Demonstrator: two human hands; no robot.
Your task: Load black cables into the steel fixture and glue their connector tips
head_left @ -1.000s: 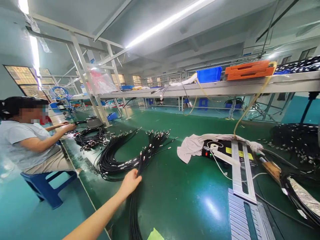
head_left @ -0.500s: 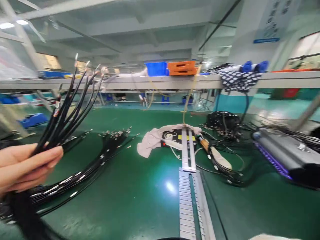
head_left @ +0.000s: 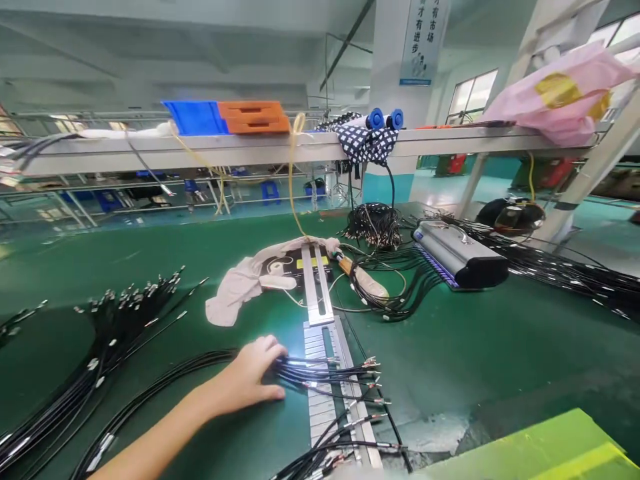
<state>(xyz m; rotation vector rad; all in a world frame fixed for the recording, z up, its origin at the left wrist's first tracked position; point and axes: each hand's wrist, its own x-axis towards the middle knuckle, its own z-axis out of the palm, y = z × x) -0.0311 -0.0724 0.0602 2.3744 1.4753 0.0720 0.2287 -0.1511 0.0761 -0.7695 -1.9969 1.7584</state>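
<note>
My left hand (head_left: 253, 377) is low over the green table, its fingers bent around a bundle of black cables (head_left: 320, 373) with the thumb out along the near side. The stripped cable tips fan out to the right across a slotted metal ruler plate (head_left: 320, 413); the rest trails behind my wrist to the lower left. Nearer the bottom edge, a second group of black cables (head_left: 340, 447) lies over the same plate. My right hand is out of view.
A soldering iron with a wooden handle (head_left: 345, 265), a pale cloth (head_left: 235, 287) and a grey machine with a purple-lit edge (head_left: 457, 257) are farther back. More cable bundles (head_left: 120, 320) lie left. A yellow-green panel (head_left: 550, 450) is at lower right. A shelf (head_left: 240, 145) spans the back.
My left hand has moved from the raised left side to the table's middle, lowering the cables onto the ruler plate. The view has turned right; the yellow-green panel now shows.
</note>
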